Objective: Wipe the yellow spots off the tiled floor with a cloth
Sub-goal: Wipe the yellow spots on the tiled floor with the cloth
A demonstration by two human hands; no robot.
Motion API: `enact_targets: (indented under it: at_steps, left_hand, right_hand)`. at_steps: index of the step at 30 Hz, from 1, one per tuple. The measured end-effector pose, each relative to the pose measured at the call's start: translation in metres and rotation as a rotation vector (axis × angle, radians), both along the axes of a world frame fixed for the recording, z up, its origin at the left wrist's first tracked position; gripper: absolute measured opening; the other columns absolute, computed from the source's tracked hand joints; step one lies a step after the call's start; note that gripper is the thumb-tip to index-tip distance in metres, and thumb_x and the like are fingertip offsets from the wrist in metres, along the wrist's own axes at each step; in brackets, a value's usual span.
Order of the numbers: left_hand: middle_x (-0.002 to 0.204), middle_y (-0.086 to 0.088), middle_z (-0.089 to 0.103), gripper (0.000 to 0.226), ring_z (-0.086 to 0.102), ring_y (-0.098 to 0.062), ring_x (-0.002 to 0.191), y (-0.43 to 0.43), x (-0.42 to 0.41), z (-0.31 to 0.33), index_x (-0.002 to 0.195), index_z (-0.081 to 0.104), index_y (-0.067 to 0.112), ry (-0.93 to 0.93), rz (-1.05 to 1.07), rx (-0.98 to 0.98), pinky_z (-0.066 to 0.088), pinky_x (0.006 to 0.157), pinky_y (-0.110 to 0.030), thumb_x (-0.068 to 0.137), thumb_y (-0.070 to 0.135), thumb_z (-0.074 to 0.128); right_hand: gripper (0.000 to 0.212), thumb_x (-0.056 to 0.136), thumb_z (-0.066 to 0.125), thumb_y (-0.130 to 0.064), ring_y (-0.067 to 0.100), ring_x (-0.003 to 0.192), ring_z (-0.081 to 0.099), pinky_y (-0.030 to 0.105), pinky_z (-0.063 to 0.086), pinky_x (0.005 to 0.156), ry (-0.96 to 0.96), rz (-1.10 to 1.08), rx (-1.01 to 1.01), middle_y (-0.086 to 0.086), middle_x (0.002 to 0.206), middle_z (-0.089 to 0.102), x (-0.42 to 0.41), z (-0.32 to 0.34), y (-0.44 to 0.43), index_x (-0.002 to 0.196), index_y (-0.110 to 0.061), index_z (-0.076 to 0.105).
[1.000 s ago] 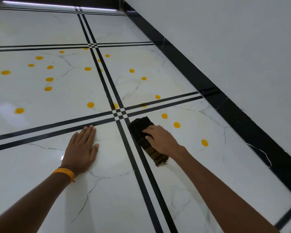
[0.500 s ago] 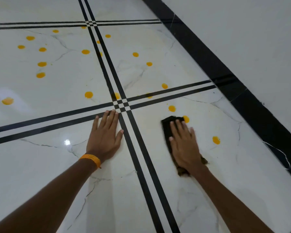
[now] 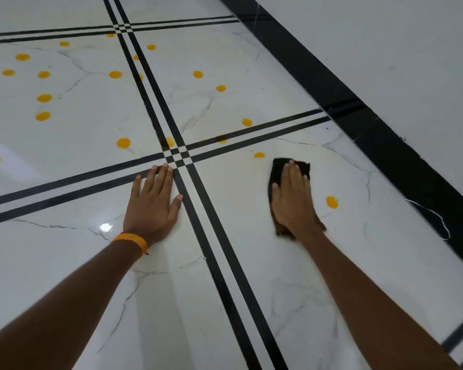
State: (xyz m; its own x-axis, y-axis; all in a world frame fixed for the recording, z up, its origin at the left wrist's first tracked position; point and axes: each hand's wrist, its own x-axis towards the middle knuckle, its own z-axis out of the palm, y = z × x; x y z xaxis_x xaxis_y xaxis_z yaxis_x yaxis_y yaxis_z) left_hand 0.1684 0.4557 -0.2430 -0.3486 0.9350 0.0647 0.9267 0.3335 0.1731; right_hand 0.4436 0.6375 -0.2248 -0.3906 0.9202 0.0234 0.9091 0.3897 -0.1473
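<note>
A dark cloth (image 3: pixel 278 169) lies flat on the white marble-look tiled floor (image 3: pixel 233 209). My right hand (image 3: pixel 293 200) presses down on it with fingers stretched forward, covering most of it. One yellow spot (image 3: pixel 332 202) sits just right of this hand, and a smeared spot (image 3: pixel 259 155) lies just beyond the cloth's left corner. Several more yellow spots (image 3: pixel 123 142) dot the tiles farther ahead and to the left. My left hand (image 3: pixel 153 201), with an orange wristband, rests flat on the floor beside the crossing black stripes.
Double black stripes (image 3: pixel 198 188) cross the floor between my hands. A black skirting band (image 3: pixel 385 140) runs along the white wall (image 3: pixel 385 49) on the right. A bright light reflection (image 3: pixel 105 227) shines near my left wrist.
My right hand has slid the cloth forward and to the right, over the yellow spot that lay at its far corner. My left hand has shifted forward to the stripe crossing.
</note>
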Motion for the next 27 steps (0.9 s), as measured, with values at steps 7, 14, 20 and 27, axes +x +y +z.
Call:
enact_targets:
  at_steps: [7, 14, 20, 27]
  left_hand:
    - [0.166, -0.012, 0.018, 0.073, 0.012, -0.028, 0.155, 0.000, -0.001, 0.000, 0.159, 0.015, 0.008, -0.004, -0.022, 0.017, 0.012, 0.125, -0.052, 0.100, 0.051, 0.016]
    - [0.164, -0.018, 0.023, 0.074, 0.016, -0.033, 0.154, 0.009, 0.008, -0.002, 0.157, 0.021, 0.003, -0.005, 0.010, 0.032, 0.011, 0.124, -0.055, 0.097, 0.046, 0.018]
    - [0.162, -0.017, 0.028, 0.078, 0.023, -0.033, 0.152, 0.008, 0.001, 0.004, 0.157, 0.024, 0.003, 0.001, -0.032, 0.022, 0.018, 0.124, -0.051, 0.096, 0.053, 0.023]
    - [0.168, -0.007, 0.009, 0.079, 0.003, -0.021, 0.156, 0.009, -0.009, -0.002, 0.160, 0.009, 0.011, -0.042, -0.043, 0.014, 0.006, 0.127, -0.041, 0.098, 0.059, 0.020]
  right_hand:
    - [0.066, 0.104, 0.020, -0.041, 0.019, 0.157, 0.006, 0.042, 0.008, 0.128, 0.010, 0.324, -0.055, 0.006, 0.170, 0.007, 0.032, 0.002, -0.111, 0.162, -0.008, 0.012]
    - [0.070, 0.103, 0.017, -0.038, 0.031, 0.156, 0.011, 0.048, 0.009, 0.126, 0.057, -0.423, -0.051, 0.020, 0.168, 0.010, 0.068, 0.004, 0.021, 0.158, 0.004, 0.009]
    - [0.070, 0.103, 0.012, -0.043, 0.024, 0.157, 0.010, 0.041, 0.007, 0.128, -0.028, 0.160, -0.042, 0.010, 0.170, 0.009, 0.019, 0.000, -0.046, 0.161, -0.005, 0.011]
    - [0.067, 0.106, 0.021, -0.038, 0.029, 0.157, 0.008, 0.047, 0.009, 0.126, 0.042, -0.380, -0.052, 0.017, 0.169, 0.008, -0.038, 0.013, 0.057, 0.159, 0.001, 0.007]
